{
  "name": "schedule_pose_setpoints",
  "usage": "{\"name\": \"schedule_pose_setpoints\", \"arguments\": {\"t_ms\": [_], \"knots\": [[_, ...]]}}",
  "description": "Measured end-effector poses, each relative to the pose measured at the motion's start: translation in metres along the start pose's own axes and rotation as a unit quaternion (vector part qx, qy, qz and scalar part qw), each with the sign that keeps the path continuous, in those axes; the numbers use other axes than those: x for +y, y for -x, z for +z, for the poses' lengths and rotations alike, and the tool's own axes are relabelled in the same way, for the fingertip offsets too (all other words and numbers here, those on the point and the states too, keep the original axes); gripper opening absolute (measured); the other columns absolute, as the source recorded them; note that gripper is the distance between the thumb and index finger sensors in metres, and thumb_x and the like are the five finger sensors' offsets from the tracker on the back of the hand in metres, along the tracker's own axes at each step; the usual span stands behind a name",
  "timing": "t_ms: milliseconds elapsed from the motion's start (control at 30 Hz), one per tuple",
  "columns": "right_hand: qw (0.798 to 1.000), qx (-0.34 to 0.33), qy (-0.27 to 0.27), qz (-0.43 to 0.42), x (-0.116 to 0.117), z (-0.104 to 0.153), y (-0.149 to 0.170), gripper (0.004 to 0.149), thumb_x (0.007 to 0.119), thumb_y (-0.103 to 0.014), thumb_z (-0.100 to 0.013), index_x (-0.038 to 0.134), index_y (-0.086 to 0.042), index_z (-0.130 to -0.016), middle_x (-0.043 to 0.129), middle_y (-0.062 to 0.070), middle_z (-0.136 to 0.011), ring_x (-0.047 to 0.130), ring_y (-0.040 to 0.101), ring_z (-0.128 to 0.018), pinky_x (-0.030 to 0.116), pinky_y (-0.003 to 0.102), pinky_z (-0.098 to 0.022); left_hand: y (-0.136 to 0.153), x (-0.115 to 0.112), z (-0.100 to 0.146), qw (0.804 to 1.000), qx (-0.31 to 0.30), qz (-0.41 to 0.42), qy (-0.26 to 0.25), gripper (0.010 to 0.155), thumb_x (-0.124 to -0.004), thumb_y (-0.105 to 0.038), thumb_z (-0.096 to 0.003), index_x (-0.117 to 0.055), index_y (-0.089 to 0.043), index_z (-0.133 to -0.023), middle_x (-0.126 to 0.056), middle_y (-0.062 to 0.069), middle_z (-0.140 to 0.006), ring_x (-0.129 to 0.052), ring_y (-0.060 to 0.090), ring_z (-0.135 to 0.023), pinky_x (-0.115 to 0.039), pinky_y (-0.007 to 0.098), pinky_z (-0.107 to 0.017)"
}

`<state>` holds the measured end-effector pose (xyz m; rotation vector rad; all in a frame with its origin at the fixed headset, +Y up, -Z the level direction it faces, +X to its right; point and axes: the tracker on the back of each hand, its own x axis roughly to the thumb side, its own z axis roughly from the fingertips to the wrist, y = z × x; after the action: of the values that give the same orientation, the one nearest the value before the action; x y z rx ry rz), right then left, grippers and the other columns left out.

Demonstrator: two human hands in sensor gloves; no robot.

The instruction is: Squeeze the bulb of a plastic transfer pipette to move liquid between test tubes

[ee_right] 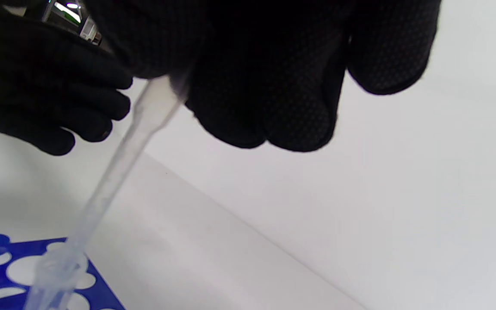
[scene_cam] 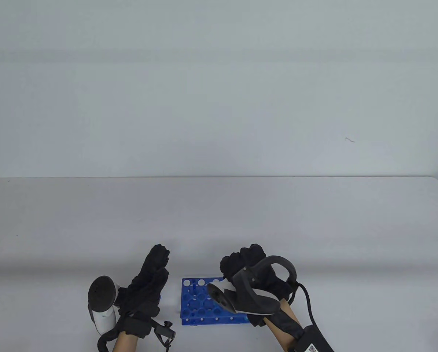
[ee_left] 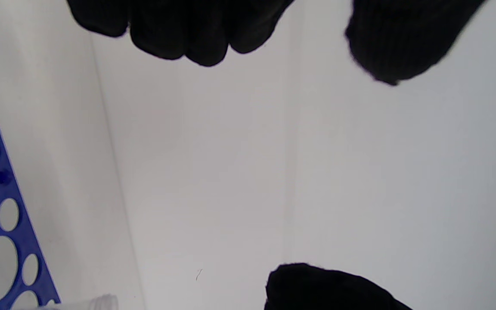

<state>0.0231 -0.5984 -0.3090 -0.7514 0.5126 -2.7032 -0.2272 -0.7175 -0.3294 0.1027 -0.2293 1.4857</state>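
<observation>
Looking down, table view: the blue rack stands on the table at about 6 o'clock, between both hands.
Left hand: at 7 o'clock of the rack, fingers stretched up, holding nothing.
Right hand: at 3 o'clock of the rack, curled; its content is hidden here.
Left wrist view: fingers and thumb are wide apart, nothing between them; the rack corner is at 8 o'clock.
Right wrist view: the right hand grips the pipette at its top; the stem goes toward 7 o'clock into a clear test tube in the rack.
</observation>
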Motion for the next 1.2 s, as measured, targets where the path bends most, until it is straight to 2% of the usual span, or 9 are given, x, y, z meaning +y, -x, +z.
{"name": "schedule_pose_setpoints", "arguments": {"t_ms": [133, 267, 467, 567, 767, 1200], "knots": [[0.999, 0.012, 0.013, -0.031, -0.009, 0.003, 0.015, 0.043, 0.079, -0.037, -0.036, 0.087, -0.023, -0.077, 0.103, -0.005, -0.063, 0.101, 0.016, -0.052, 0.076, 0.051, -0.059, 0.0, 0.0, 0.0, 1.0, 0.0, 0.0, 0.0, 0.092, -0.066, -0.068, -0.0455, -0.036, -0.018, -0.118, -0.042, 0.015, -0.123, -0.045, 0.04, -0.11, -0.043, 0.061, -0.081], [0.997, 0.038, 0.02, -0.059, -0.03, 0.013, 0.04, 0.045, 0.081, -0.036, -0.036, 0.086, -0.022, -0.079, 0.102, -0.003, -0.065, 0.101, 0.017, -0.054, 0.076, 0.051, -0.059, 0.0, 0.0, 0.0, 1.0, 0.0, 0.0, 0.0, 0.092, -0.065, -0.068, -0.0454, -0.036, -0.018, -0.118, -0.042, 0.015, -0.123, -0.045, 0.04, -0.11, -0.044, 0.061, -0.081], [0.994, 0.076, -0.015, -0.073, -0.058, 0.036, 0.072, 0.046, 0.084, -0.034, -0.037, 0.086, -0.021, -0.081, 0.102, -0.002, -0.068, 0.1, 0.019, -0.056, 0.075, 0.053, -0.06, 0.0, 0.0, 0.0, 1.0, 0.001, -0.001, -0.001, 0.092, -0.066, -0.068, -0.0453, -0.036, -0.018, -0.117, -0.043, 0.015, -0.123, -0.045, 0.04, -0.11, -0.043, 0.061, -0.081], [0.993, 0.082, -0.038, -0.075, -0.063, 0.044, 0.079, 0.047, 0.086, -0.033, -0.035, 0.086, -0.021, -0.081, 0.102, -0.002, -0.068, 0.1, 0.019, -0.056, 0.075, 0.053, -0.06, 0.001, 0.0, 0.0, 1.0, 0.002, -0.001, -0.001, 0.092, -0.066, -0.068, -0.0453, -0.036, -0.018, -0.117, -0.043, 0.015, -0.123, -0.045, 0.04, -0.11, -0.043, 0.061, -0.081], [0.989, 0.076, -0.091, -0.083, -0.058, 0.042, 0.079, 0.047, 0.088, -0.033, -0.035, 0.087, -0.021, -0.08, 0.102, -0.002, -0.067, 0.101, 0.019, -0.056, 0.075, 0.053, -0.06, 0.001, 0.0, 0.0, 1.0, 0.002, -0.003, -0.001, 0.092, -0.066, -0.068, -0.0453, -0.036, -0.018, -0.117, -0.043, 0.015, -0.122, -0.045, 0.04, -0.11, -0.043, 0.061, -0.081], [0.985, 0.047, -0.153, -0.071, -0.03, 0.024, 0.062, 0.045, 0.088, -0.034, -0.034, 0.088, -0.021, -0.078, 0.103, -0.002, -0.064, 0.101, 0.018, -0.053, 0.075, 0.052, -0.059, 0.001, -0.001, 0.0, 1.0, 0.004, -0.003, 0.0, 0.092, -0.066, -0.068, -0.0453, -0.036, -0.018, -0.117, -0.043, 0.015, -0.123, -0.045, 0.04, -0.11, -0.043, 0.061, -0.081]]}}
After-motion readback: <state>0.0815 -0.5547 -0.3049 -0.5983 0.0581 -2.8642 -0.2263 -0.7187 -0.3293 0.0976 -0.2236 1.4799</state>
